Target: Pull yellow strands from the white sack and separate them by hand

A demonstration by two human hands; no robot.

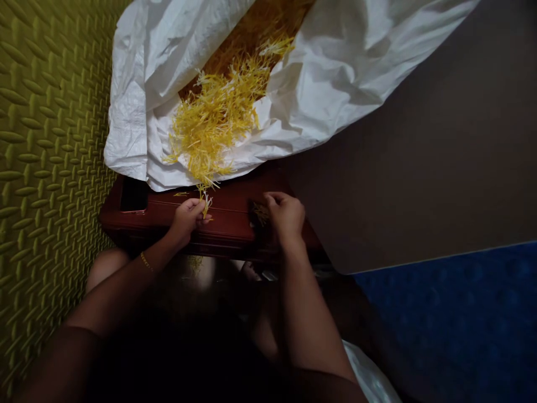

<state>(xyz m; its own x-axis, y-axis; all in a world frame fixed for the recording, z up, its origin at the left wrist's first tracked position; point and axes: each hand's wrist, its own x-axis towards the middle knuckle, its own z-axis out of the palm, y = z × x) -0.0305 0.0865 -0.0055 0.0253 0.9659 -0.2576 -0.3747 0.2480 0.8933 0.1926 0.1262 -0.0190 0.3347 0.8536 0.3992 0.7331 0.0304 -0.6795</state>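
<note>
Over a dark red surface (232, 196), the left hand (187, 219) pinches a few yellow-and-white strands (207, 204), while the right hand (287, 217), fingertips drawn together, on what I cannot tell, hovers beside a small brownish clump (260, 212), a loose yellow heap (218, 112) lying beyond on a white sack (335, 84).

The sack (348, 73) looks crinkled plastic, the yellow mat (50, 140) ridged.

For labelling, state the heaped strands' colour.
The strands are mostly yellow, partly whitish; head view shows it.
</note>
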